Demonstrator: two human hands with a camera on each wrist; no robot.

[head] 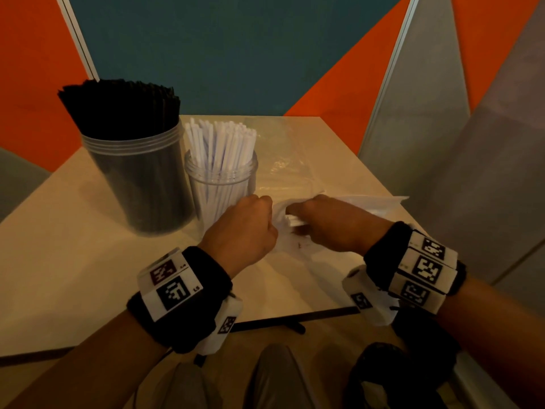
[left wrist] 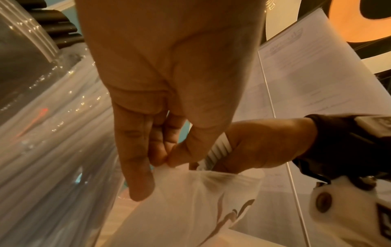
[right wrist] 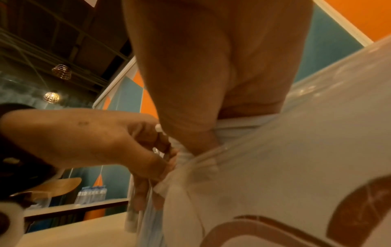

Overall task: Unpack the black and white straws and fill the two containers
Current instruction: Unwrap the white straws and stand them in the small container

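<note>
- Head view: far to the left of the left hand (head: 240,228) stands the large clear container (head: 138,175), upright on the table (head: 73,261) and packed with black straws (head: 121,107) that rise well above its rim.
- Just beyond the left hand, beside that container, stands the smaller clear jar (head: 221,184), upright and holding white straws (head: 221,140).
- The left hand, fingers curled, pinches the edge of a white plastic bag (left wrist: 190,200) between thumb and fingertips (left wrist: 158,153); the left wrist view shows this pinch at the bag's mouth.
- Between the two hands the bag's open end is bunched, with the ends of white straws showing inside.
- The right hand (head: 333,222) is curled around a bundle of white straws (left wrist: 220,148) at the bag's mouth, close to the left hand.
- Beyond the right hand a crumpled clear wrapper (head: 283,160) lies flat on the table.
</note>
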